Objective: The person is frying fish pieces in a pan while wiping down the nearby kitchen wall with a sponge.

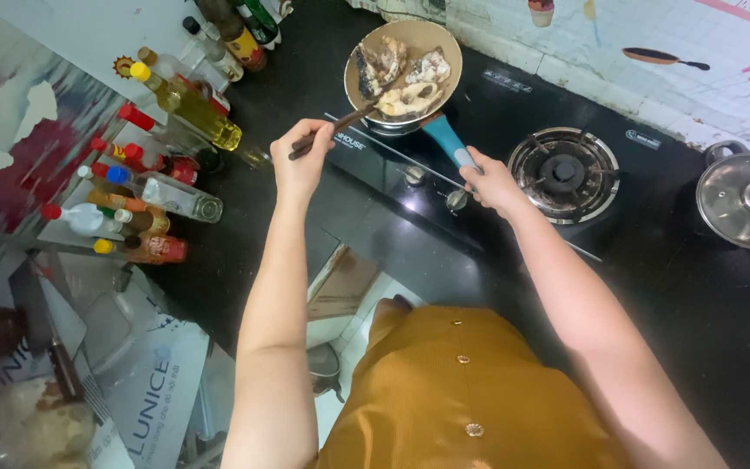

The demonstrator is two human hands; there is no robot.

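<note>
Sauce bottles (154, 187) crowd left; lidded pot (746, 201) right of pan (403, 74).

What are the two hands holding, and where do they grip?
Left hand grips dark chopsticks at their upper ends; right hand holds the frying pan by its blue handle.

Head-worn view, steeply down over stove (566, 174).

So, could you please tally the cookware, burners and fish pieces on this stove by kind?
Frying pan: 1
Fish pieces: 3
Lidded pot: 1
Empty burner: 1
Total: 6
</note>
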